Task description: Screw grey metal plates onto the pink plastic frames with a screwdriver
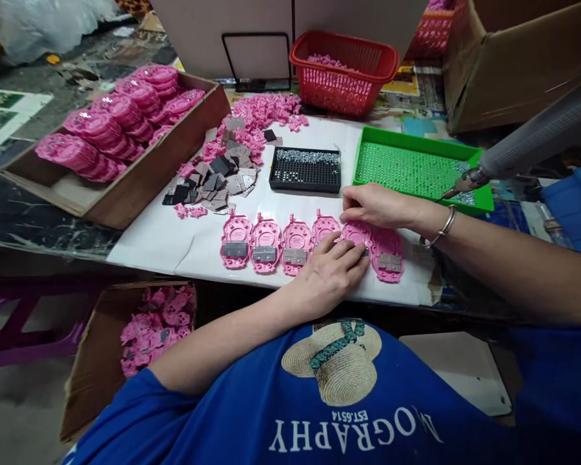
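Note:
Several pink plastic shells (296,237) lie in a row on the white sheet, with rectangular grey plates (265,254) across the lower part of those that show. My left hand (333,271) lies palm down over the shells right of the row's middle, fingers stretched out and partly covering them. At the top of the shell (357,234) second from the right is my right hand (375,205), its fingers curled in and pressed together; whatever they pinch is hidden. The rightmost shell (387,256) is uncovered, its plate fixed with small screws.
Behind the row stand a black perforated tray (306,186) of screws and a green tray (416,169). A power screwdriver (484,169) hangs at right. Loose grey plates (217,175), small pink parts (266,111), a red basket (343,90) and a box (164,148) of stacked shells surround them.

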### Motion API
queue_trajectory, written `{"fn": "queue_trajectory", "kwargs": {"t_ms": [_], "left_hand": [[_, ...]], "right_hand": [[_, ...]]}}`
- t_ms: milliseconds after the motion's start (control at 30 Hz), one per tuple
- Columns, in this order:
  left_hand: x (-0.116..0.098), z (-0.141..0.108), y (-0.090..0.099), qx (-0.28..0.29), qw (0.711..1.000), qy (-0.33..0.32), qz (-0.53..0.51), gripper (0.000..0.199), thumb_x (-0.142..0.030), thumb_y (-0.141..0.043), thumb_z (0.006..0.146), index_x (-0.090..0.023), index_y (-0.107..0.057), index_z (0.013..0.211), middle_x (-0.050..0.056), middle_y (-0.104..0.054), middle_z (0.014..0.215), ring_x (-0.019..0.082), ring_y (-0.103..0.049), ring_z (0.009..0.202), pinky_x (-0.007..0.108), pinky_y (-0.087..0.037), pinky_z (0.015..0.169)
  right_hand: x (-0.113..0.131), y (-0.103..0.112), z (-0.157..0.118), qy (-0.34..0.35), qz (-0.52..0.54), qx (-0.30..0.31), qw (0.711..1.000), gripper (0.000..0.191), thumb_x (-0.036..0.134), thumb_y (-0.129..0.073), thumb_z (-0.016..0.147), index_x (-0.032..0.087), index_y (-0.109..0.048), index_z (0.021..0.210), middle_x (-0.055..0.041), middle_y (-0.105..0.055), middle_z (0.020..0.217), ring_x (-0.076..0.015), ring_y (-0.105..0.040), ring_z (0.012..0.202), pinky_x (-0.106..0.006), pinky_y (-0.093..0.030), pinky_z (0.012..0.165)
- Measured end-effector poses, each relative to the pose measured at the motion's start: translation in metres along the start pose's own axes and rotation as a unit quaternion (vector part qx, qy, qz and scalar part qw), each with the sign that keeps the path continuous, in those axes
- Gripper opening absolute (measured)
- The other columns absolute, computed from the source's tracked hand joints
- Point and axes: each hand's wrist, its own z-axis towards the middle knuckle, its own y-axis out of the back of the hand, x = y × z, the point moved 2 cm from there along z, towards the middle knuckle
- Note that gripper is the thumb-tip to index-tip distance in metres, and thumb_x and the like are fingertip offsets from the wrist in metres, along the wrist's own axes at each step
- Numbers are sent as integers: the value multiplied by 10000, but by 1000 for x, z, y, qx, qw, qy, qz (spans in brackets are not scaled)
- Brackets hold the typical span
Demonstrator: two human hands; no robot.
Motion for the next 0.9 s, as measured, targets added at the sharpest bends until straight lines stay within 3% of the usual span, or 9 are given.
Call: {"fn": "queue_trajectory", "kwargs": {"t_ms": [167,267,333,433,667,767,900], "left_hand": [[1,1,1,5,1000,3,-2,277,-172,-515,954,-145,-656,1191,102,-656,1273,235,-593,1114,462,-416,1057],[2,1,0,27,1000,10,-10,283,-175,-533,945,-154,-651,1201,108,-647,1287,231,-586,1124,467,-410,1058],[2,1,0,32,999,16,-15,290,-180,-541,943,-163,-645,1213,104,-641,1297,228,-581,1134,466,-404,1065],[2,0,0,25,999,22,-16,296,-183,-545,941,-173,-638,1222,91,-644,1298,224,-579,1139,462,-399,1074],[1,-1,-1,8,1000,16,-14,299,-173,-541,932,-157,-638,1213,110,-650,1286,230,-583,1140,475,-396,1072],[2,0,0,12,1000,16,-11,315,-160,-548,914,-150,-634,1216,117,-651,1280,232,-588,1139,477,-398,1076],[-1,2,5,0,1000,8,-3,301,-167,-534,917,-143,-642,1197,119,-655,1275,243,-599,1134,476,-414,1077]], "right_hand": [[-2,2,-11,-13,7,-45,999,156,334,-639,828,192,-578,821,-23,-631,735,-144,-526,675,-279,-369,641],[4,11,-28,-24,105,-75,991,166,357,-556,879,195,-578,906,-38,-636,814,-145,-529,692,-293,-407,648],[6,16,-40,-36,242,-69,967,106,255,-563,841,202,-587,929,-43,-637,871,-140,-540,707,-296,-445,662],[3,19,-54,-48,406,-53,911,192,119,-626,718,207,-617,888,-40,-648,907,-142,-581,779,-301,-497,734],[-13,11,-66,-51,534,-47,843,274,155,-772,674,190,-665,923,-45,-718,970,-159,-682,954,-322,-539,888],[-16,8,-69,-47,534,-63,842,310,189,-807,659,186,-679,942,-51,-733,974,-163,-695,960,-318,-553,873],[-19,7,-70,-63,467,-94,877,282,271,-841,651,176,-703,879,-65,-738,872,-162,-687,831,-311,-567,746]]}}
